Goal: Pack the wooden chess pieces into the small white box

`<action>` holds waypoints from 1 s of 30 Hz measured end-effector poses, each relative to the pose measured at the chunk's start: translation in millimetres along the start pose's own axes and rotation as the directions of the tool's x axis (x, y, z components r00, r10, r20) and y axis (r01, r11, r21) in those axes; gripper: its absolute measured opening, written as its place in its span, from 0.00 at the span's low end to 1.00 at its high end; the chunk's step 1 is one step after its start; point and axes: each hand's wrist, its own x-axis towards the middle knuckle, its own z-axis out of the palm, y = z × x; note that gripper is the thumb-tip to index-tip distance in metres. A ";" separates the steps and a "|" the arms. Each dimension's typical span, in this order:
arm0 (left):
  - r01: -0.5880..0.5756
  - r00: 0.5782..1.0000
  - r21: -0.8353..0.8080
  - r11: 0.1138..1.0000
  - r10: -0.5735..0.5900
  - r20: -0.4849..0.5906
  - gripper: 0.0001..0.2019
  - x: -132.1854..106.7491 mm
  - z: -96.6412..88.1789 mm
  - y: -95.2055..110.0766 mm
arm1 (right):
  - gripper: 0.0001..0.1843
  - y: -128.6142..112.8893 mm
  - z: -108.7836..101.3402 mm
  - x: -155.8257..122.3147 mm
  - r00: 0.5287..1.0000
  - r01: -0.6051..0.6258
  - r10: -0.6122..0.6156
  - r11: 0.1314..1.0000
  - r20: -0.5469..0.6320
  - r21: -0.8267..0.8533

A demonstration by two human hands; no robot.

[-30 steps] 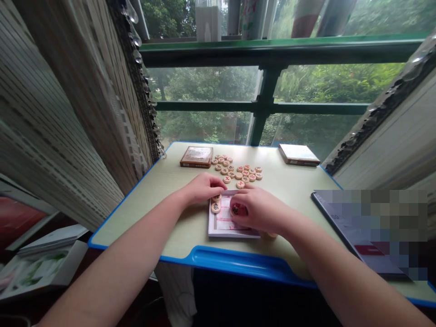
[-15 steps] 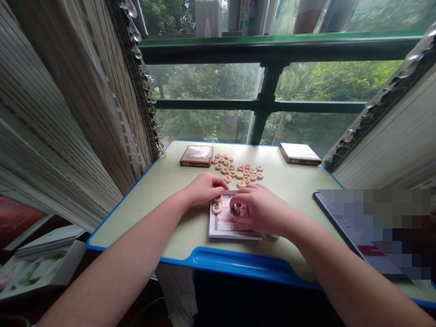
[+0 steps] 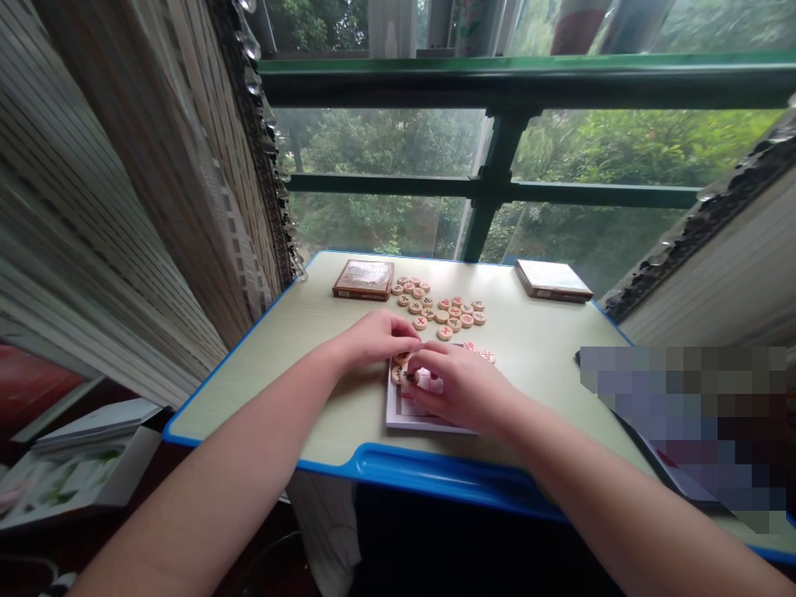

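Observation:
A small white folded board with red lines lies on the pale desk near its front edge. My left hand rests at the board's far left corner, fingers curled over round wooden chess pieces. My right hand lies over the board, fingertips pinched on a piece beside the left hand's fingers. A loose cluster of several wooden pieces with red and black characters lies just beyond the board.
A brown box sits at the desk's far left and a flat box lid at the far right. A dark folder lies on the right. Bamboo blinds flank a green-framed window. Papers lie low left.
My right hand has slid left across the board to meet the left hand's fingers. The view has shifted slightly, and two pieces now show at the board's far right corner.

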 end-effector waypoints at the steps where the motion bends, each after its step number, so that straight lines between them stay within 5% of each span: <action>1: -0.006 1.000 0.004 1.000 0.006 0.005 0.14 0.0 -0.6 -0.3 | 0.07 0.2 1.0 0.3 1.000 0.005 -0.005 1.000 -0.006 -0.019; 25: -0.020 0.998 -0.048 0.999 0.023 0.062 0.15 -1.0 -4.9 -0.5 | 0.10 -0.8 4.9 2.8 0.997 0.069 -0.070 0.997 -0.037 -0.028; 30: 0.018 0.990 -0.149 0.989 0.003 0.144 0.15 -5.1 -13.1 2.2 | 0.11 -1.3 0.2 1.6 0.998 -0.039 0.034 0.994 -0.055 -0.100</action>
